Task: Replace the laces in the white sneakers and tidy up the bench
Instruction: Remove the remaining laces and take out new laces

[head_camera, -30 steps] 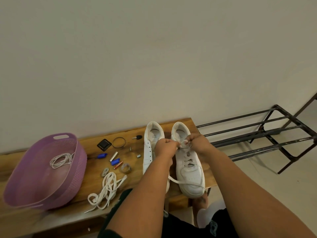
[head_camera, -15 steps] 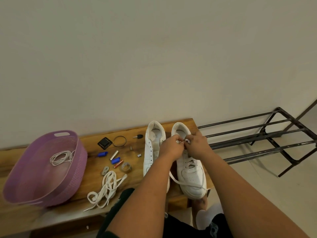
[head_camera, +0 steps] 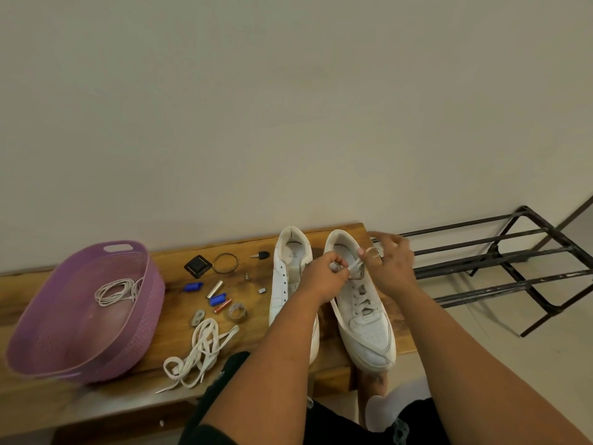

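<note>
On the wooden tabletop (head_camera: 179, 319) a purple basket (head_camera: 138, 342) holds a thin coiled cord (head_camera: 117, 292). Two white sneakers (head_camera: 362, 303) stand side by side at the right end. Loose flat laces (head_camera: 200, 351) lie between. Both hands, left (head_camera: 324, 277) and right (head_camera: 390, 268), pinch the lace (head_camera: 354, 266) of the right sneaker near its top eyelets, it seems

Left forearm covering the toe of the left sneaker (head_camera: 290, 284), lace ends lost inside both fists, tiny metal bits (head_camera: 246, 277) mid-bench too small to name, bench (head_camera: 337, 234) cut off at the picture's left edge
</note>
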